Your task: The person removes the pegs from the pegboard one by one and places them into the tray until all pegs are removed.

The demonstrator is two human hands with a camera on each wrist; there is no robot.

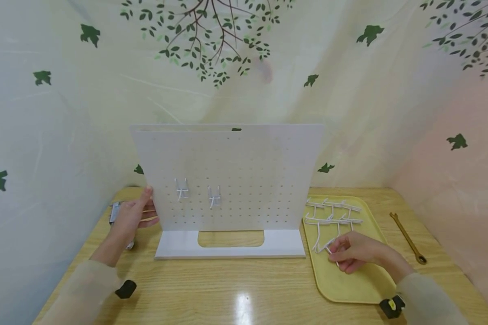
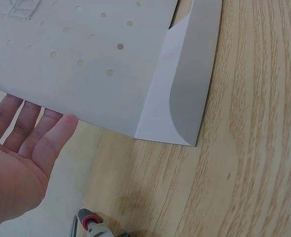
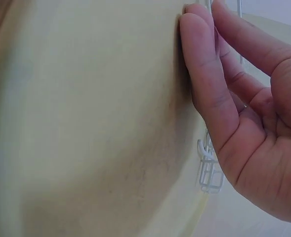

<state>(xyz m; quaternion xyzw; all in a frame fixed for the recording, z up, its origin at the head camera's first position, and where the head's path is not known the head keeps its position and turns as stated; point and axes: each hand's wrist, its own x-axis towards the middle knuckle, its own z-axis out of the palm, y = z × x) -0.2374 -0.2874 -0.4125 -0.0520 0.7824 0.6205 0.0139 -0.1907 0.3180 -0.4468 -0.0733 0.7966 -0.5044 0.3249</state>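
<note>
A white pegboard [image 1: 244,176] stands upright on its white base [image 1: 179,246]. Two white wire hooks hang on its left half, one hook [image 1: 181,189] a little higher than the other hook [image 1: 214,197]. My left hand [image 1: 132,216] grips the board's left edge, its fingers [image 2: 21,123] reaching partly behind the panel. On the right, my right hand [image 1: 355,253] pinches a white wire hook [image 1: 329,245] between thumb and fingers over the yellow tray [image 1: 329,289]. Most of that hook is hidden by the fingers in the right wrist view. Several more hooks [image 1: 333,219] lie in the tray's far part.
A brass-coloured wrench [image 1: 407,237] lies on the wooden table [image 1: 211,289] to the right of the tray. Behind my left hand is a partly hidden tool with a red ring [image 2: 90,218]. A leaf-printed curtain [image 1: 341,113] surrounds the table.
</note>
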